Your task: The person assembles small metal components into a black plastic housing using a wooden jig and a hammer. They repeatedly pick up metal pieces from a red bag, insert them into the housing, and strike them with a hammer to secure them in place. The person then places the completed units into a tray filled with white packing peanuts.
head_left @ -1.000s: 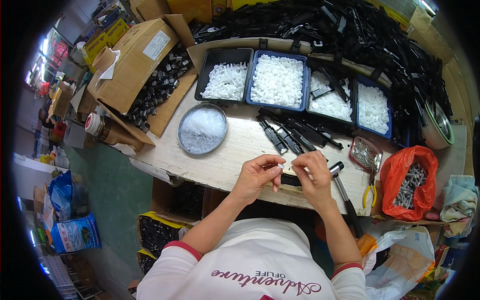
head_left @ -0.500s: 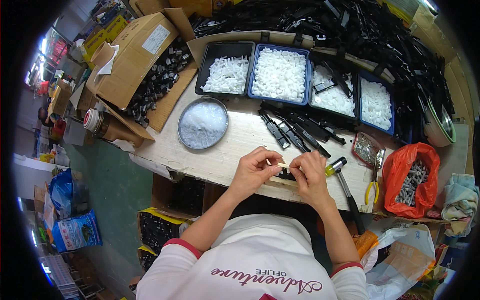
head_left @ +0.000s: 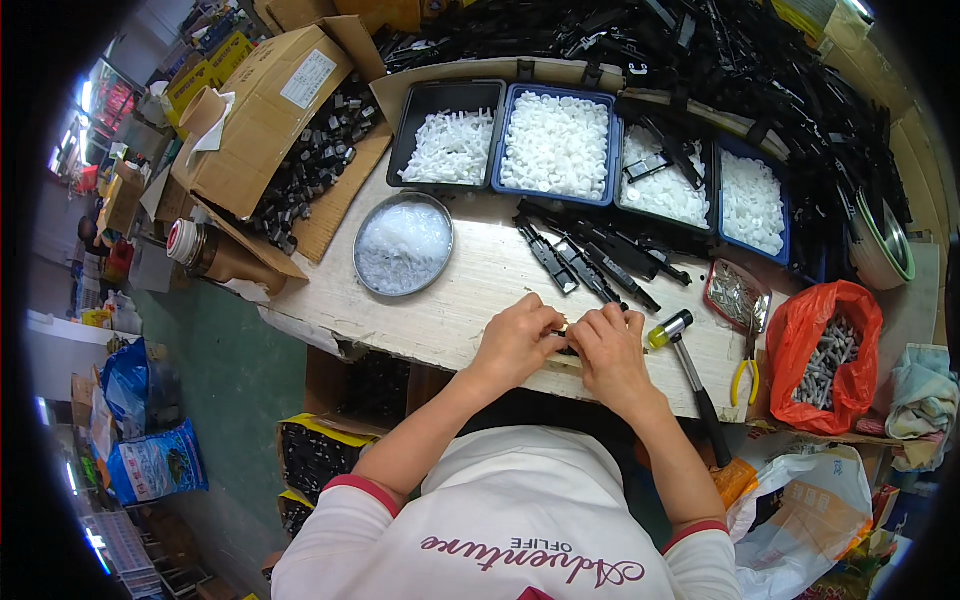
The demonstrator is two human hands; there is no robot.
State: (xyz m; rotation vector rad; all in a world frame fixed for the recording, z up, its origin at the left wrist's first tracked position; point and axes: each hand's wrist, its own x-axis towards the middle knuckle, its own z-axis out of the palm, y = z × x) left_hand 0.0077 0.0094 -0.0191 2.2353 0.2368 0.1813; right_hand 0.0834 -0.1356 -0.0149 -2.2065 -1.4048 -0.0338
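At the bench's front edge my left hand (head_left: 513,345) and my right hand (head_left: 612,350) are close together, fingers bent and pinching. Between the fingertips a little of a dark part (head_left: 568,351) shows, low over the bench; the fingers cover most of it, so its kind cannot be made out. Just beyond my hands lie several long black plastic assemblies (head_left: 560,266). Right of my right hand rests a hammer (head_left: 693,373) with a black grip and a yellow-and-black head.
Trays of small white plastic parts (head_left: 557,145) line the back, below a heap of black parts (head_left: 600,35). A round dish (head_left: 357,262) of clear pieces stands left, near a cardboard box (head_left: 265,110). Pliers (head_left: 745,382) and a red bag (head_left: 868,370) of grey pieces are right.
The small pale strip held between my fingertips before is no longer seen. My hands have come closer together, with the right hand moved left and its fingers turned down over the dark part.
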